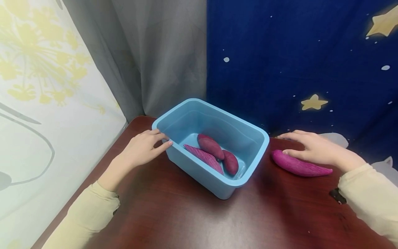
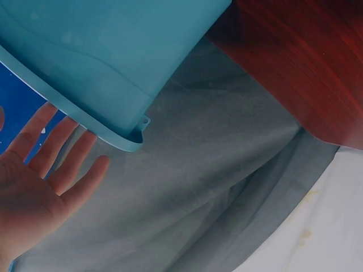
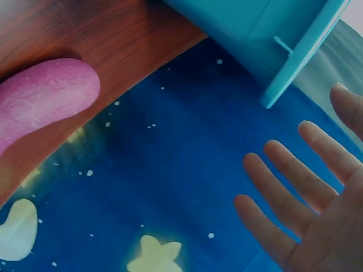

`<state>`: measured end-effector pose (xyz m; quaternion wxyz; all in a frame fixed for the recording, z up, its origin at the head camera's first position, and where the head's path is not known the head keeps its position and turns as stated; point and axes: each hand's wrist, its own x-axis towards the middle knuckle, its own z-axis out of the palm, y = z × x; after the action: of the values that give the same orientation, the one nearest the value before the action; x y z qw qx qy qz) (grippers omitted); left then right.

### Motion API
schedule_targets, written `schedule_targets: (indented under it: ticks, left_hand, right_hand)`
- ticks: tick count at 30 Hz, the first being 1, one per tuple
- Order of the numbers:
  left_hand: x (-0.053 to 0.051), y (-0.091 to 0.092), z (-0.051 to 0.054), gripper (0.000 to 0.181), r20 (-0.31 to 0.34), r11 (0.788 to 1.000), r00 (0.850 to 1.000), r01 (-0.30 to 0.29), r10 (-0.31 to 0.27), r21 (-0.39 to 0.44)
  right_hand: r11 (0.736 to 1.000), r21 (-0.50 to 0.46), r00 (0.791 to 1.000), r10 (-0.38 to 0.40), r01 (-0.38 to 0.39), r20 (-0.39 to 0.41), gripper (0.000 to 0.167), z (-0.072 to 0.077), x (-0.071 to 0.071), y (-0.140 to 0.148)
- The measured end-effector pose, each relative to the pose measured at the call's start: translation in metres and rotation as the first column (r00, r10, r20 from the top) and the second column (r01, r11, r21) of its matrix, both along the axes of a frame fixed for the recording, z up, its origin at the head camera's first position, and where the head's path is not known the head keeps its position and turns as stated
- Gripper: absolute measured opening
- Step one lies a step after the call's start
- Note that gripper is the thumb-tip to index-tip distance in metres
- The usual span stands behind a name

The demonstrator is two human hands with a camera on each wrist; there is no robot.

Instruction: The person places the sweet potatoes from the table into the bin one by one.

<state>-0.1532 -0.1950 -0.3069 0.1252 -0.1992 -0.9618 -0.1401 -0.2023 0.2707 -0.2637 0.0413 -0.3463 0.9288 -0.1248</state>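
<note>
A light blue plastic bin (image 1: pixel 199 176) stands on the table. In it lie three sweet potatoes: a lighter streaked one (image 1: pixel 206 159), a dark red one (image 1: pixel 210 146) and a shorter dark one (image 1: pixel 230 162). At the bin's left corner my left hand (image 1: pixel 141 147) rests its fingertips by the rim, and the left wrist view has its fingers (image 2: pixel 74 156) extended. To the right of the bin a bright purple sweet potato (image 1: pixel 298 166) lies on the table. Just over it hovers my right hand (image 1: pixel 317 147); its fingers (image 3: pixel 278 187) are spread and hold nothing.
The dark reddish wooden table (image 1: pixel 149 214) ends close behind the bin. Beyond it hang a grey curtain (image 1: pixel 174 55) and a blue star-patterned cloth (image 1: pixel 264 69). A white cloth with yellow flowers (image 1: pixel 77 138) borders the left side.
</note>
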Motion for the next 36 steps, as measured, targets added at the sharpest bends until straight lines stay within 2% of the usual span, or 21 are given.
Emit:
schedule_targets:
  ticks: [13, 36]
  left_hand:
    - [0.0, 0.0, -0.001, 0.033, 0.001, 1.0, 1.0, -0.004, 0.004, 0.0]
    - [0.0, 0.001, -0.001, 0.034, -0.001, 1.0, 1.0, -0.011, 0.011, -0.001]
  right_hand:
    - [1.0, -0.024, 1.0, -0.002, 0.003, 0.008, 0.045, -0.027, -0.004, 0.011]
    - [0.996, 0.008, 0.996, -0.085, 0.085, 0.04, 0.047, -0.067, -0.017, 0.035]
